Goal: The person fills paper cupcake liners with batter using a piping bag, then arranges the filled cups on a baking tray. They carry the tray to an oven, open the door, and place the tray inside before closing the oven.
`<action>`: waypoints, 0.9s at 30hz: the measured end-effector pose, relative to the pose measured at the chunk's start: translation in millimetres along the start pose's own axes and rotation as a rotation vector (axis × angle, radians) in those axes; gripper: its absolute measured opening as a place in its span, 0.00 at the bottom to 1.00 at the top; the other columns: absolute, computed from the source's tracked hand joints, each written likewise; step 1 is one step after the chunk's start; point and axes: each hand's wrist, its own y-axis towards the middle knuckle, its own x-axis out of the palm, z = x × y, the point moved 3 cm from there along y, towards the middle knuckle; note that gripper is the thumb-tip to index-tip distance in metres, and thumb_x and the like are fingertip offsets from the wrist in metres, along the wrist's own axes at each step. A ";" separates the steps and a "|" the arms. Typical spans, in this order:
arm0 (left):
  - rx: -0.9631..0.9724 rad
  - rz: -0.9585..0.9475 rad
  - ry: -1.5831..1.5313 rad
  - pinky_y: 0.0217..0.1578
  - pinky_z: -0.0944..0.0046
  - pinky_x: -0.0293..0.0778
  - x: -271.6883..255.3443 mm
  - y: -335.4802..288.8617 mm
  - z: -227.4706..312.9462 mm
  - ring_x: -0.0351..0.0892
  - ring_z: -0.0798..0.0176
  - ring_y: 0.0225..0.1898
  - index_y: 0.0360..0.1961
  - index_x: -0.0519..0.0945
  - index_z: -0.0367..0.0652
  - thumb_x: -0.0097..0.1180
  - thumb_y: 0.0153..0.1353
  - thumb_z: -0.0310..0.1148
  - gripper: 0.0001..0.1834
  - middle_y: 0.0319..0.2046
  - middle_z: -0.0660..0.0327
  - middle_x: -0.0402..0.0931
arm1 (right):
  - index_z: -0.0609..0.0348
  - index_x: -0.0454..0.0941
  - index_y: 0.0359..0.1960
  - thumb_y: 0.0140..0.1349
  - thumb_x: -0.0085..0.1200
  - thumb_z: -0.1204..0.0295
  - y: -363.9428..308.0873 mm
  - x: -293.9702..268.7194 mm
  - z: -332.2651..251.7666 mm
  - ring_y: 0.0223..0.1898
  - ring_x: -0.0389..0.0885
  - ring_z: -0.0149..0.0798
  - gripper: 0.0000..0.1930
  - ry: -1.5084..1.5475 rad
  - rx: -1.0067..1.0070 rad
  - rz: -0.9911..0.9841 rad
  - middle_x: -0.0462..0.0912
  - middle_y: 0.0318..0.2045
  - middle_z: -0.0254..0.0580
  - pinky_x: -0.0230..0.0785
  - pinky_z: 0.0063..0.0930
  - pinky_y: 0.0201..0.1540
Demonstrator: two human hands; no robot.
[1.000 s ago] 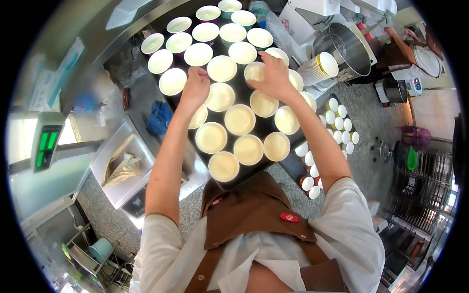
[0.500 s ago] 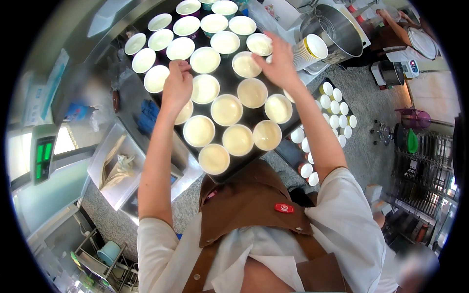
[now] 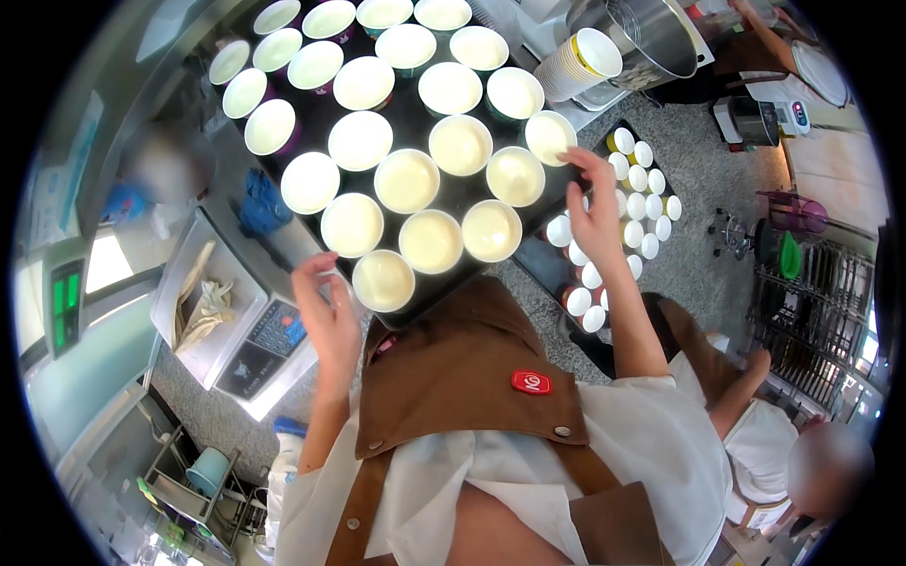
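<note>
Many round paper cups with a pale cream-coloured filling stand in rows on a black tray (image 3: 311, 224). My left hand (image 3: 328, 307) is by the tray's near left corner, beside the nearest cup (image 3: 383, 281). Its fingers are bent and apart, with nothing seen in them. At the tray's right edge, my right hand (image 3: 596, 212) has its fingertips at the rim of the rightmost cup (image 3: 550, 139), its thumb held apart. Farther cups (image 3: 270, 126) have purple or teal sides.
Right of the tray, a lower dark tray (image 3: 540, 266) bears more filled cups (image 3: 634, 207). Nested paper cups (image 3: 578, 68) stand beside a large metal bowl (image 3: 675, 42). A bin with cloth (image 3: 209, 307) sits at left, near a scale (image 3: 266, 349). People work at right.
Both hands have drawn back from among the cups toward me: the left to the near left corner, the right to the right edge. The view has shifted; a person at lower right shows more.
</note>
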 end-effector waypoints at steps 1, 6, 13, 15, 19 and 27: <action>0.024 0.001 -0.014 0.53 0.62 0.67 4.4 -8.0 -2.1 0.73 0.59 0.50 0.50 0.71 0.34 0.45 0.65 0.21 0.13 0.49 0.53 0.75 | 0.60 0.69 0.59 0.57 0.49 0.83 8.2 6.7 -4.1 0.58 0.70 0.47 0.25 -0.049 -0.084 -0.022 0.78 0.53 0.43 0.60 0.39 0.61; -0.022 0.016 -0.051 0.54 0.60 0.67 19.1 -23.3 1.8 0.73 0.57 0.50 0.51 0.70 0.33 0.47 0.66 0.23 0.13 0.49 0.52 0.74 | 0.59 0.67 0.62 0.59 0.49 0.78 31.8 35.9 -15.3 0.62 0.67 0.51 0.26 -0.185 -0.224 -0.261 0.76 0.57 0.43 0.52 0.46 0.66; -0.079 0.039 0.006 0.51 0.60 0.68 14.9 -36.8 3.0 0.74 0.56 0.44 0.48 0.71 0.33 0.49 0.66 0.24 0.11 0.44 0.52 0.75 | 0.58 0.67 0.62 0.60 0.48 0.78 27.6 33.0 -2.0 0.62 0.67 0.49 0.25 -0.242 -0.254 -0.242 0.77 0.57 0.40 0.53 0.48 0.65; -0.033 0.065 0.045 0.50 0.59 0.69 12.8 -34.7 5.8 0.74 0.56 0.43 0.47 0.72 0.33 0.50 0.66 0.24 0.11 0.43 0.52 0.75 | 0.58 0.67 0.62 0.60 0.47 0.78 30.9 29.2 0.4 0.62 0.67 0.49 0.25 -0.206 -0.253 -0.197 0.78 0.56 0.39 0.53 0.48 0.64; 0.108 0.073 0.126 0.50 0.57 0.70 19.6 -30.3 11.3 0.75 0.52 0.45 0.48 0.73 0.34 0.52 0.64 0.25 0.12 0.44 0.50 0.75 | 0.57 0.67 0.62 0.60 0.46 0.80 40.2 23.8 6.0 0.62 0.67 0.48 0.25 -0.165 -0.241 -0.142 0.78 0.56 0.37 0.53 0.47 0.64; 0.239 -0.129 0.378 0.52 0.51 0.69 51.7 -23.5 38.9 0.75 0.44 0.50 0.55 0.68 0.33 0.54 0.65 0.29 0.20 0.47 0.45 0.75 | 0.59 0.68 0.62 0.62 0.43 0.79 35.9 31.2 -0.2 0.61 0.67 0.47 0.24 -0.172 -0.296 -0.334 0.81 0.52 0.38 0.52 0.45 0.65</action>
